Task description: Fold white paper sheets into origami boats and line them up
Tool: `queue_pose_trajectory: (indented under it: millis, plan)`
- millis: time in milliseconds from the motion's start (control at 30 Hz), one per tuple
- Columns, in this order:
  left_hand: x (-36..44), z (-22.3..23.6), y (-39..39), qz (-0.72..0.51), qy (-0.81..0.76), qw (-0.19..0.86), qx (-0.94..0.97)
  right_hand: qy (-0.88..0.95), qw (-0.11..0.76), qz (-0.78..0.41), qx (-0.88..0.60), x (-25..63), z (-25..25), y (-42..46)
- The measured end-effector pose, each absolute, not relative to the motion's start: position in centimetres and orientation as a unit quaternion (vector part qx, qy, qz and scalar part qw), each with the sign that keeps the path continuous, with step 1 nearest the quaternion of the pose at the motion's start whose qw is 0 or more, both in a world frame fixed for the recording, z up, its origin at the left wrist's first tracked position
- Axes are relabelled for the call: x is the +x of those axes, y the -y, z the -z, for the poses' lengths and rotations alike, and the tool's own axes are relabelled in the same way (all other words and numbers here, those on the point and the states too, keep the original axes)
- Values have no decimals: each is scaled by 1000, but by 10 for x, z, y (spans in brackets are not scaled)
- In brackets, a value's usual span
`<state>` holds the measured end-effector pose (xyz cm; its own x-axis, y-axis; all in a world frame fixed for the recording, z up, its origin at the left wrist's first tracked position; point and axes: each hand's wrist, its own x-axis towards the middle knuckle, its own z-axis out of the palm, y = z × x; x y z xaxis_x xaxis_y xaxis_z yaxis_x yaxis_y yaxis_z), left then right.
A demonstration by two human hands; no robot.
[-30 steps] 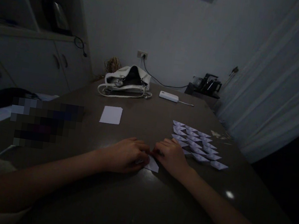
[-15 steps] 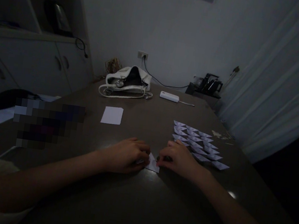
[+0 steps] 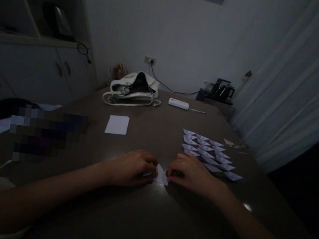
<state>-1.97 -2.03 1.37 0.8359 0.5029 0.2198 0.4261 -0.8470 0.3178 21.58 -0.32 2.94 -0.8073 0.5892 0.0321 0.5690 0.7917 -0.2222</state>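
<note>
The left hand (image 3: 135,167) grasps the left part of a small folded paper (image 3: 161,178), probably to steady it against the counter (image 3: 133,218). The right hand (image 3: 189,170) curls at its right edge; whether it grips I cannot tell. Farther right, folded paper pieces (image 3: 206,154) sit in rows, seemingly kept orderly; far left, square sheets (image 3: 117,124) lie apart, likely within reach.
</note>
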Motion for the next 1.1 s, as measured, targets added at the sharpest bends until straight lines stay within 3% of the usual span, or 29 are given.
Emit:
queue_pose_trajectory:
  millis: [133,867,1100]
  plan:
    - [-21,-10,20,-152,-244,162,944,943,81,-121,-299,213,-30,8]
    - [-26,-6,14,-141,-277,209,927,931,79,-171,-312,205,-26,10]
    - [-25,-6,13,-142,-283,222,922,935,98,-133,-314,201,-21,14]
